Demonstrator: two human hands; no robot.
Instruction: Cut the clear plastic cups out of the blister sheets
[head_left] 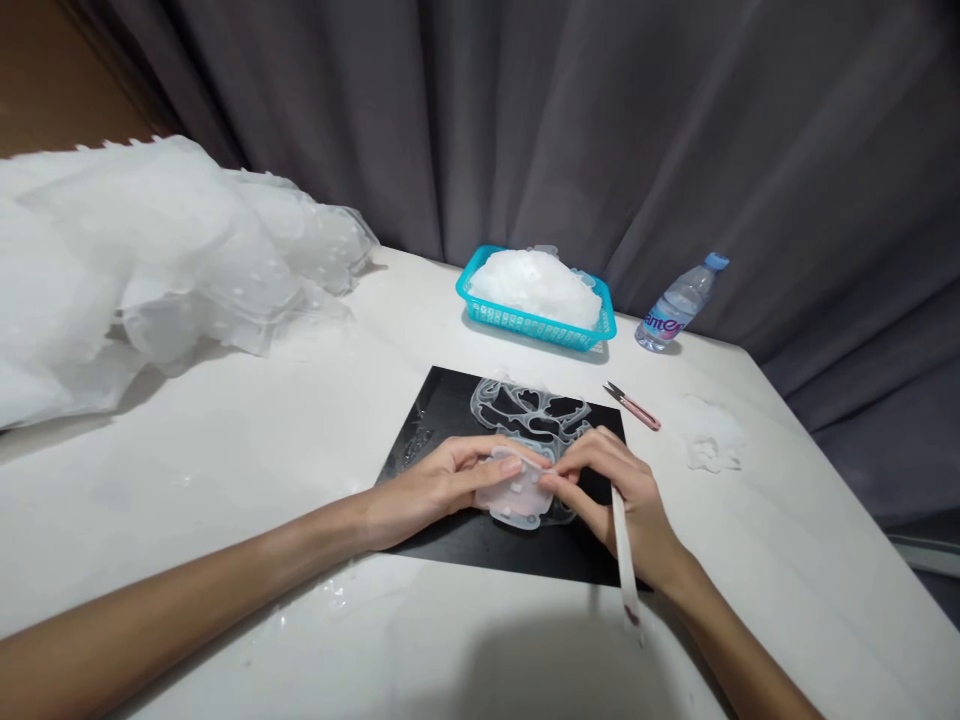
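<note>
Both hands meet over a black mat [457, 410] on the white table. My left hand [442, 480] has its fingers closed on a small translucent white fabric piece [514, 497], pressing it down. My right hand [619, 490] pinches the same piece's edge with thumb and forefinger while holding a thin white stick-like tool [622, 550] that runs back along the wrist. A clear cut-out template [529, 410] lies on the mat just beyond the fingers.
A turquoise basket [536, 325] heaped with white fabric pieces stands behind the mat. A plastic water bottle [679, 305] lies at the right, small pink snips [634, 405] beside the mat, white scraps [712, 440] further right. Piled white tulle [150, 260] fills the left. Grey curtain behind.
</note>
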